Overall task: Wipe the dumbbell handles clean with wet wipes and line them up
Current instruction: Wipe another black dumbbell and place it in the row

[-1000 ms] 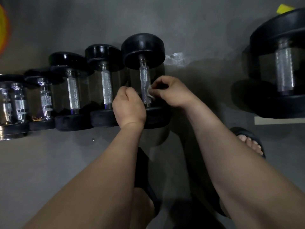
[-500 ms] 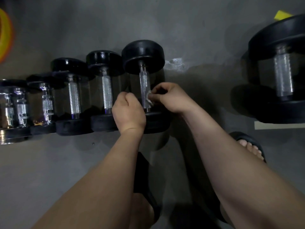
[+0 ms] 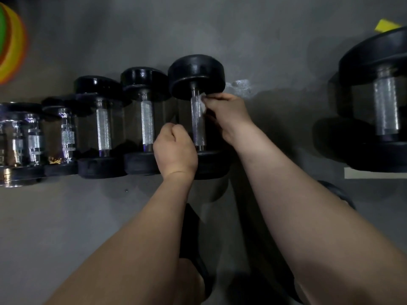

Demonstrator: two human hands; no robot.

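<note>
**Wipe reaches the far end of the fifth handle**

Start with the row (image 3: 103, 126): five dumbbells lie side by side on the floor (image 3: 66, 216), and they have not shifted in the last second. A sixth, much bigger dumbbell (image 3: 378, 102) lies well apart to the right.

The fifth dumbbell (image 3: 197, 75), at the right end of the row, is the one you are working. Your right hand (image 3: 226, 113) has slid from the near part of its handle (image 3: 197, 126) up to the far part, just under the far head. Your left hand (image 3: 175, 150) has stayed by the near head, fingers curled into a fist.

The wipe (image 3: 202, 102) is pinched in your right fingertips and pressed against the right side of the handle. I judge that this pass has now covered the handle's length on that side. The big dumbbell looks like the one left to clean and bring into line.

Now what you cannot rely on:
- The big dumbbell is cut off by the right edge.
- The leftmost dumbbell is cut off by the left edge.
- Your left fist covers part of the near heads. I cannot tell whether it grips anything or only rests there.
- The far side of the handle is out of sight, so I cannot say it is wiped.
- The light is dim, and no dirt or wetness shows on the metal.
</note>
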